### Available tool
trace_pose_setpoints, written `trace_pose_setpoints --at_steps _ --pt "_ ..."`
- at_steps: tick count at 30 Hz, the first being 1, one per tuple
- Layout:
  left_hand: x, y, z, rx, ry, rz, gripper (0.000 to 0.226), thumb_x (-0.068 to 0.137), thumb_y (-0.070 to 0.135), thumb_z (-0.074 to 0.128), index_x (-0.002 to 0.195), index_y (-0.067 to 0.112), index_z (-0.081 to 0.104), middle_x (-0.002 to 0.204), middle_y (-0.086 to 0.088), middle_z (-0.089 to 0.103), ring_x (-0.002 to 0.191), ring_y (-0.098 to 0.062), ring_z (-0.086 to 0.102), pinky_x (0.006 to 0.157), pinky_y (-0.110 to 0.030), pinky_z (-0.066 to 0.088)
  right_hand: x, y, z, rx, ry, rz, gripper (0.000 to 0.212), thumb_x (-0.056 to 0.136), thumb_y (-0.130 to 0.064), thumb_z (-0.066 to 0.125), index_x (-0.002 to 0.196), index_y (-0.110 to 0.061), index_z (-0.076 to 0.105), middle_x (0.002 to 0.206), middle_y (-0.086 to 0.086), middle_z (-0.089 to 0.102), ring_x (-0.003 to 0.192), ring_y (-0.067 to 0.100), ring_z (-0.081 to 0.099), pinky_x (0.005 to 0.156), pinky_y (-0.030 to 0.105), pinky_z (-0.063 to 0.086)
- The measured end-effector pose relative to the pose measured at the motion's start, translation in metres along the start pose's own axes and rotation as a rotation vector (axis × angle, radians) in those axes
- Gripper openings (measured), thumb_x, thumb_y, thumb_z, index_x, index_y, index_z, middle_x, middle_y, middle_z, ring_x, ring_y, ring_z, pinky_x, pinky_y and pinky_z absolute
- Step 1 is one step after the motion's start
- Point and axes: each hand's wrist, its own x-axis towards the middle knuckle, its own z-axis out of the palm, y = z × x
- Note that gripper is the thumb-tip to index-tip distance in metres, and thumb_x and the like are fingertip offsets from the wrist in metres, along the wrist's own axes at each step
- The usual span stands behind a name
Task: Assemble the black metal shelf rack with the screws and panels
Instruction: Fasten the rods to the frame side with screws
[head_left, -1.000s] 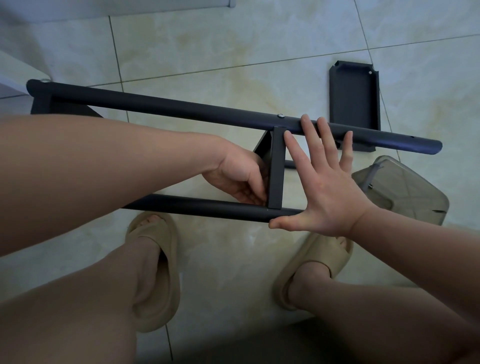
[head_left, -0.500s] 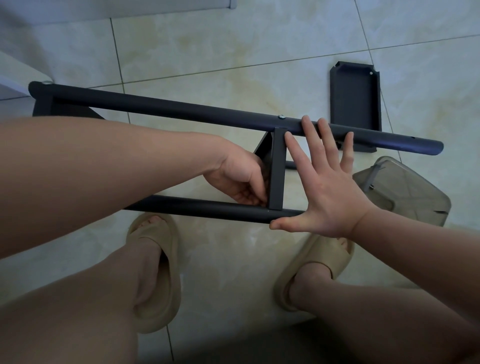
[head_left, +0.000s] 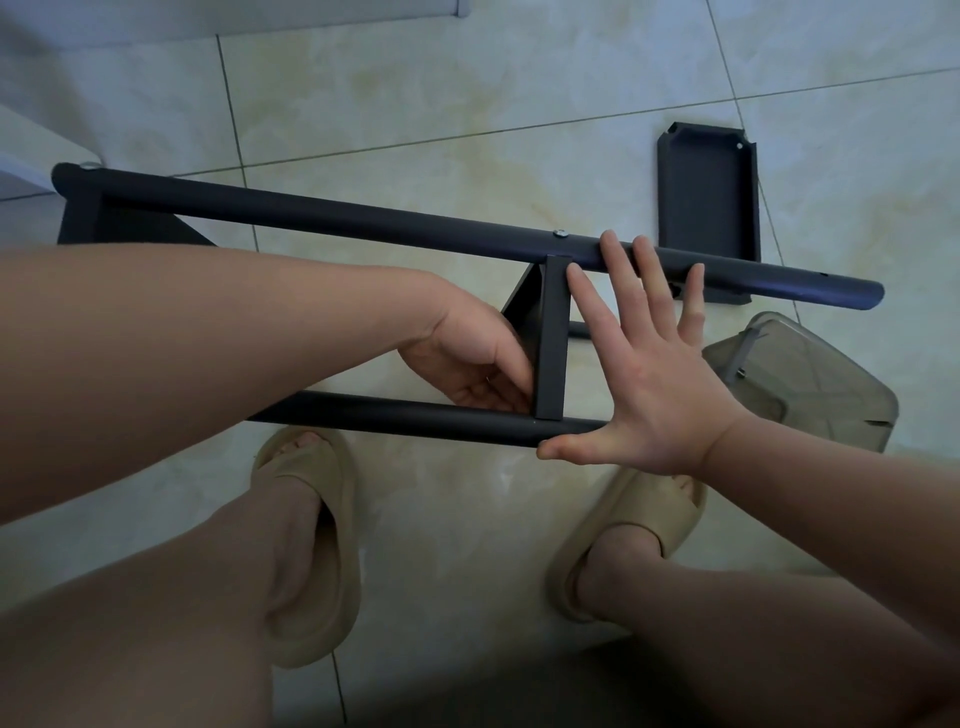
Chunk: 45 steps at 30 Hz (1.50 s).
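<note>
- Black matt metal rack frame (head_left: 124, 223), in front of the knees: far tube (head_left: 363, 218) and near tube (head_left: 405, 418), both round, long axes running left to right.
- Mounted panel (head_left: 551, 338): flat with folded edges, spans the two tubes; silver screw (head_left: 560, 234) at its far end.
- Left hand (head_left: 467, 358): fingers curled, pinching the panel's near-left edge. It is the closer hand to the near joint, probably the next one to fasten.
- Right hand (head_left: 644, 374): flat and spread, fingertips on the far tube, thumb along the near tube.
- Loose panel (head_left: 706, 202): lies on the tiles, beyond the frame.

Rack (head_left: 363, 228) lying across the floor (head_left: 467, 104).
Behind its right end, a panel (head_left: 706, 192); right of it, a tub (head_left: 810, 384); before it, slippers (head_left: 311, 545).
</note>
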Motion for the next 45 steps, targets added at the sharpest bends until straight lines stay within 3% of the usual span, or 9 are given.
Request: trace_pose_setpoints --at_steps 6,11,19,24,29,36,45 --pt "0.001 0.012 0.002 0.087 0.089 -0.094 0.031 0.093 0.003 0.059 0.069 0.013 0.076 0.068 -0.001 0.067 0.057 -0.008 0.062 0.057 -0.018 0.054 0.0 0.0 -0.001 -0.006 -0.003 0.0 0.138 0.063 -0.102 0.037 0.164 -0.014 0.005 0.17 0.015 -0.011 0.155 0.038 -0.017 0.115 0.076 -0.007" --pt "0.001 0.014 0.004 0.103 0.13 -0.073 0.018 0.092 0.0 0.059 0.082 0.009 0.071 0.067 -0.002 0.068 0.058 -0.008 0.062 0.059 -0.018 0.055 0.0 0.0 -0.001 -0.01 -0.007 0.003 0.139 0.062 -0.102 0.038 0.164 -0.014 0.005 0.17 0.015 -0.012 0.155 0.038 -0.017 0.115 0.076 -0.006" --pt "0.002 0.012 0.005 0.054 0.116 -0.023 0.016 0.091 -0.005 0.058 0.094 0.006 0.069 0.086 -0.008 0.067 0.071 -0.014 0.063 0.075 -0.024 0.055 0.0 0.0 0.0 -0.007 0.0 0.001 0.138 0.063 -0.102 0.037 0.164 -0.013 0.007 0.17 0.016 -0.01 0.155 0.038 -0.016 0.115 0.076 -0.006" --pt "0.002 0.009 0.003 0.026 0.09 -0.018 0.018 0.091 -0.005 0.057 0.097 0.006 0.069 0.089 -0.008 0.068 0.073 -0.013 0.065 0.073 -0.022 0.057 0.001 0.0 0.0 -0.013 -0.001 0.002 0.138 0.063 -0.102 0.037 0.164 -0.013 0.006 0.17 0.016 -0.009 0.155 0.039 -0.015 0.115 0.076 -0.006" --pt "-0.001 0.007 -0.002 0.081 0.017 -0.079 0.016 0.095 0.012 0.058 0.099 0.013 0.074 0.095 -0.003 0.074 0.08 -0.014 0.07 0.075 -0.025 0.055 0.0 0.0 -0.001 -0.016 -0.008 0.004 0.139 0.062 -0.103 0.036 0.164 -0.014 0.005 0.17 0.015 -0.011 0.155 0.038 -0.016 0.115 0.075 -0.007" --pt "0.005 0.011 -0.002 0.179 0.054 -0.073 0.011 0.092 0.008 0.063 0.096 0.014 0.071 0.083 0.001 0.069 0.072 -0.01 0.062 0.066 -0.021 0.05 0.0 -0.001 -0.002 -0.005 -0.014 0.008 0.139 0.062 -0.102 0.038 0.164 -0.015 0.003 0.17 0.014 -0.012 0.155 0.037 -0.018 0.116 0.074 -0.01" --pt "0.0 0.014 -0.006 0.217 0.05 -0.061 0.02 0.092 0.011 0.063 0.111 0.017 0.069 0.104 0.0 0.071 0.086 -0.013 0.066 0.081 -0.027 0.051 0.0 -0.001 -0.002 -0.002 -0.008 0.008 0.138 0.062 -0.102 0.038 0.164 -0.016 0.003 0.17 0.014 -0.012 0.155 0.037 -0.018 0.116 0.073 -0.011"
